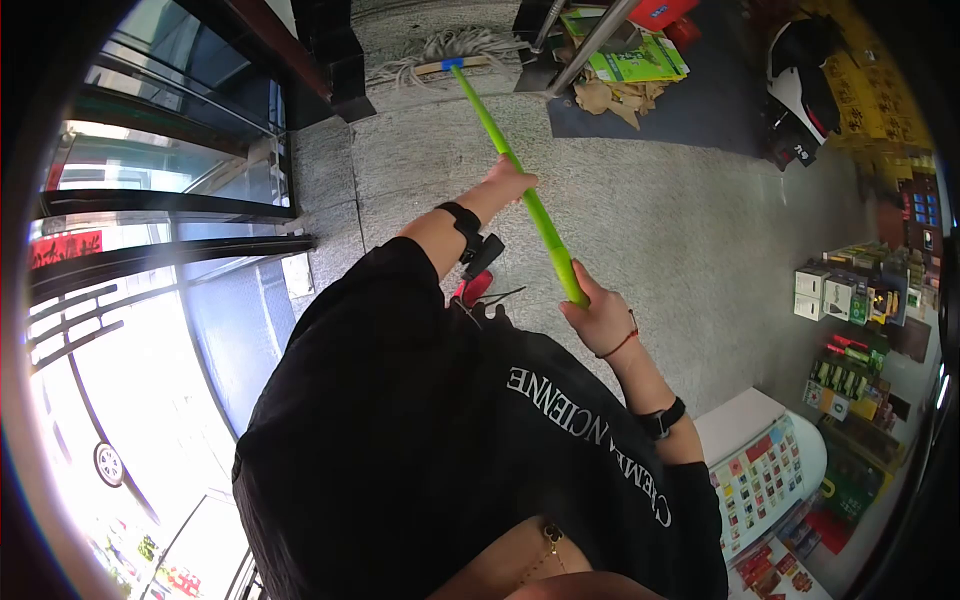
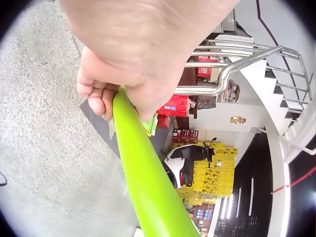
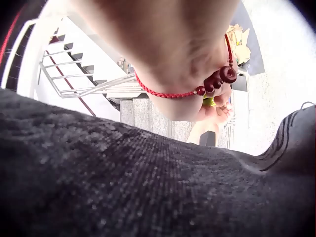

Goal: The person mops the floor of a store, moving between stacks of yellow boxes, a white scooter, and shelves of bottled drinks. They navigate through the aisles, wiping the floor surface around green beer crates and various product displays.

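Note:
A string mop with a bright green handle (image 1: 541, 222) stretches away from the person, its grey mop head (image 1: 470, 43) on the floor at the top of the head view. My left hand (image 1: 510, 180) grips the handle partway along; in the left wrist view its fingers (image 2: 97, 102) curl round the green pole. Nearer the body, my right hand (image 1: 602, 318) holds the handle's end, thumb along the pole. A red braided bracelet (image 3: 168, 94) circles the right wrist, and most of that hand's fingers are hidden in the right wrist view.
Glass doors (image 1: 235, 310) stand along the left. Metal rails (image 1: 592, 50) and flattened cardboard (image 1: 612, 100) on a dark mat lie near the mop head. A scooter (image 1: 800, 90) is parked at upper right. A white display counter (image 1: 765, 470) and stacked boxes (image 1: 838, 297) line the right.

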`<move>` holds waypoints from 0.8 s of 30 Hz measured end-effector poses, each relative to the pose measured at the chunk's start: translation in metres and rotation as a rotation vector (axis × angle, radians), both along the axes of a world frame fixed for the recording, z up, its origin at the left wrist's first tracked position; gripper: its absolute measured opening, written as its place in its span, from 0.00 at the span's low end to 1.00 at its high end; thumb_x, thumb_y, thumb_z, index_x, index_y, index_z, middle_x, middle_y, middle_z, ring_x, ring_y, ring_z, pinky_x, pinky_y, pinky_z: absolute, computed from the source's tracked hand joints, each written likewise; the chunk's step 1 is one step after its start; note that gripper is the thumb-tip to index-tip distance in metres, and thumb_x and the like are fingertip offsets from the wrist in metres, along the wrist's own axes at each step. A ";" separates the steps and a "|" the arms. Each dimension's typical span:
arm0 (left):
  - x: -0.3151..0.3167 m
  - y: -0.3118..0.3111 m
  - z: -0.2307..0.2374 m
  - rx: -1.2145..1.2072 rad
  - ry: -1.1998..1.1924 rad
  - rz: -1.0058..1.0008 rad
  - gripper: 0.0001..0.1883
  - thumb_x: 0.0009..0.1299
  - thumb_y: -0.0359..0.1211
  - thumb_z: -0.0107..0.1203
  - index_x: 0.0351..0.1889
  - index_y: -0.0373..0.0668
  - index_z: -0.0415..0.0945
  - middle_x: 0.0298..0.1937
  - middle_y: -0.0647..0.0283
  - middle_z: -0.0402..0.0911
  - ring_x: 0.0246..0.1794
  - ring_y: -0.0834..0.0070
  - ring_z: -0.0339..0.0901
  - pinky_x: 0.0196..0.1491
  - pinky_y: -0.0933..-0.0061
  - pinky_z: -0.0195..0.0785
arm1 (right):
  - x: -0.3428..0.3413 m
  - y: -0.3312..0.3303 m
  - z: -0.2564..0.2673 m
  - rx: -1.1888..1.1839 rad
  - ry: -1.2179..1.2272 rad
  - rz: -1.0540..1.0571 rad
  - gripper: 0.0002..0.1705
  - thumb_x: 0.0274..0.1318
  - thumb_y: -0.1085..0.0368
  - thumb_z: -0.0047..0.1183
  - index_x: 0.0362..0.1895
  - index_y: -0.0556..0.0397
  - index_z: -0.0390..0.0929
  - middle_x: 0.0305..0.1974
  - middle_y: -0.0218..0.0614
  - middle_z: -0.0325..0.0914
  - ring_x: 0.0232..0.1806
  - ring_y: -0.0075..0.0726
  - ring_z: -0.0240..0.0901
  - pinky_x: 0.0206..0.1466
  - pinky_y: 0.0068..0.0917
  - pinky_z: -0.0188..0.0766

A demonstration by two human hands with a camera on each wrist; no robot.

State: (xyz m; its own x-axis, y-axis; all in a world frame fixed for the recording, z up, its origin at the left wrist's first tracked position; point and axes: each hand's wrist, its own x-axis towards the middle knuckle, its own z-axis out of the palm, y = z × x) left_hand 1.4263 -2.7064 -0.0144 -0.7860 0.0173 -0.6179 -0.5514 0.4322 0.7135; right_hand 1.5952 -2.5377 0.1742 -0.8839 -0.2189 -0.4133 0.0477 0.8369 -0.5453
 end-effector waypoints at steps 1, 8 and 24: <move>0.003 -0.015 -0.001 0.019 -0.001 0.041 0.39 0.49 0.40 0.60 0.52 0.27 0.54 0.23 0.58 0.75 0.16 0.73 0.74 0.17 0.77 0.68 | -0.004 -0.003 -0.003 -0.032 0.030 0.057 0.36 0.42 0.58 0.49 0.60 0.49 0.57 0.27 0.53 0.74 0.31 0.57 0.72 0.36 0.44 0.69; 0.005 -0.106 -0.001 0.002 -0.086 0.208 0.22 0.50 0.39 0.59 0.33 0.30 0.69 0.20 0.58 0.76 0.12 0.75 0.73 0.17 0.76 0.69 | -0.041 -0.040 -0.017 -0.074 0.053 0.244 0.34 0.43 0.59 0.48 0.59 0.48 0.58 0.29 0.54 0.74 0.33 0.59 0.72 0.38 0.47 0.68; -0.008 0.008 0.009 -0.096 -0.163 -0.090 0.48 0.52 0.42 0.57 0.61 0.24 0.38 0.24 0.58 0.75 0.19 0.73 0.75 0.19 0.76 0.70 | 0.005 0.019 -0.011 -0.092 -0.088 -0.124 0.33 0.45 0.58 0.49 0.60 0.42 0.58 0.38 0.52 0.73 0.40 0.57 0.71 0.42 0.41 0.68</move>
State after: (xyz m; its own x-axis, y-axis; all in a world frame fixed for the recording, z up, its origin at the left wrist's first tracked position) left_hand 1.4179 -2.6980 -0.0054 -0.6731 0.0177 -0.7393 -0.6127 0.5464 0.5709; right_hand 1.6004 -2.5184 0.1637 -0.8677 -0.1510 -0.4737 0.1985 0.7683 -0.6086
